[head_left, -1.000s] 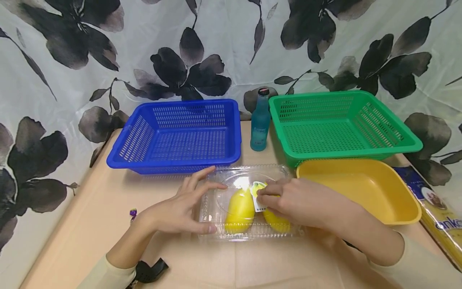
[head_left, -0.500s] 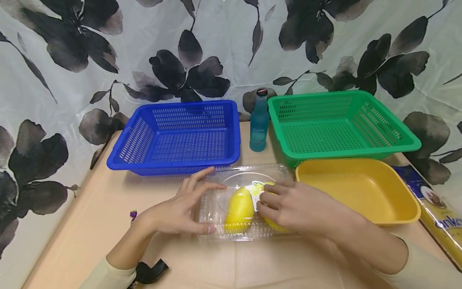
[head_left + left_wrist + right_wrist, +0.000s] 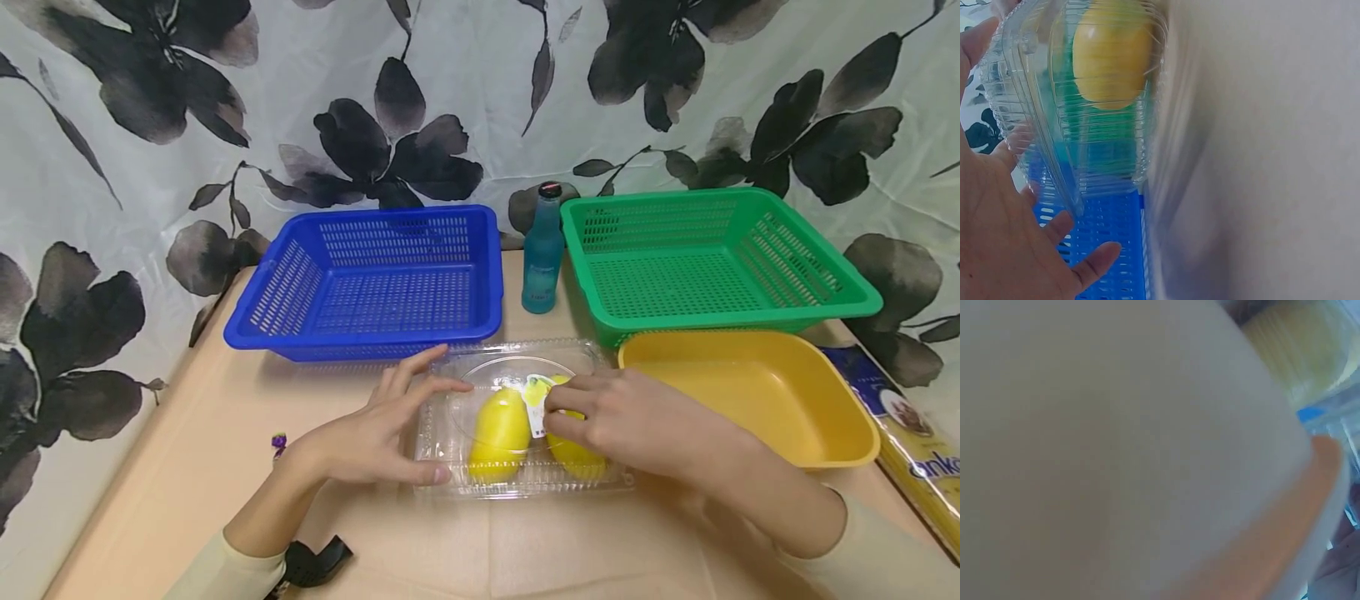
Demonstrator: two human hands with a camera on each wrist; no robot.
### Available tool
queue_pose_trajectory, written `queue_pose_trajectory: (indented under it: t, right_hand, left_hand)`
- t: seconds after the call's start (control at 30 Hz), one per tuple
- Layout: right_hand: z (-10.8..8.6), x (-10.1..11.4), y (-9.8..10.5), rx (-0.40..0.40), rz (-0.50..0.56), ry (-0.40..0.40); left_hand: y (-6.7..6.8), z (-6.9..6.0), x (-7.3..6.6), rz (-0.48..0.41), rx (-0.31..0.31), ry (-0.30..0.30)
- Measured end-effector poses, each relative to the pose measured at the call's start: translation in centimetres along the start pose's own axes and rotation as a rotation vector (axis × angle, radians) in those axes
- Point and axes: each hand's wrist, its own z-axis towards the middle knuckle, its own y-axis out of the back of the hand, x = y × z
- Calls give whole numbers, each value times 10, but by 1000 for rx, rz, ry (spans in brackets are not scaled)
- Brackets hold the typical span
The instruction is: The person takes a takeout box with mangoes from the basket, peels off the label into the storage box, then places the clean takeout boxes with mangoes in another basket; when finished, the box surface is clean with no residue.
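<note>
A clear plastic clamshell box (image 3: 468,367) lies on the table, its lid down over two smooth yellow fruits (image 3: 501,433) that look like mangoes. On the lid sits a white label (image 3: 535,408) with a yellow fruit picture, partly covered by fingers. My right hand (image 3: 630,417) reaches over the box from the right with bent fingers, its fingertips at the label's right edge; whether they pinch or only press is hidden. At the box's left side rests my left hand (image 3: 360,442), fingers spread, thumb near the front corner. The left wrist view shows this hand (image 3: 1010,231) beside the box wall.
Behind the box stand a blue basket (image 3: 360,340), a teal bottle (image 3: 542,258) and a green basket (image 3: 720,321). A yellow tub (image 3: 750,400) and a yellow-and-blue packet (image 3: 911,442) lie to the right. A black object (image 3: 318,562) and a small purple item (image 3: 278,442) are near the left arm.
My right fingertips have shifted slightly right across the label, uncovering more of it. The left hand and the box hold their places.
</note>
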Motion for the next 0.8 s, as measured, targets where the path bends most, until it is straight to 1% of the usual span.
queue_pose_trajectory:
  t: [0.23,0.33,0.47,0.57,0.6,0.67,0.8]
  right_hand:
    - [-1,2,-9,-70,-57,22]
    - [0,2,-12,-105,-42,17]
    - [1,1,-15,-152,1,-13]
    - [2,-1,-17,-187,15,-32]
    - [2,-1,-18,-198,28,-40]
    - [3,-2,-15,-188,76,-73]
    - [3,-5,-9,-142,225,-149]
  left_hand:
    - [0,1,-2,7,-4,-3]
    - [0,0,-1,2,-3,-4]
    - [-1,0,0,-9,2,4]
    - [-1,0,0,-9,3,3]
    - [0,0,0,-7,4,1]
    - [0,0,0,-3,4,-2]
    - [0,0,0,2,1,-4]
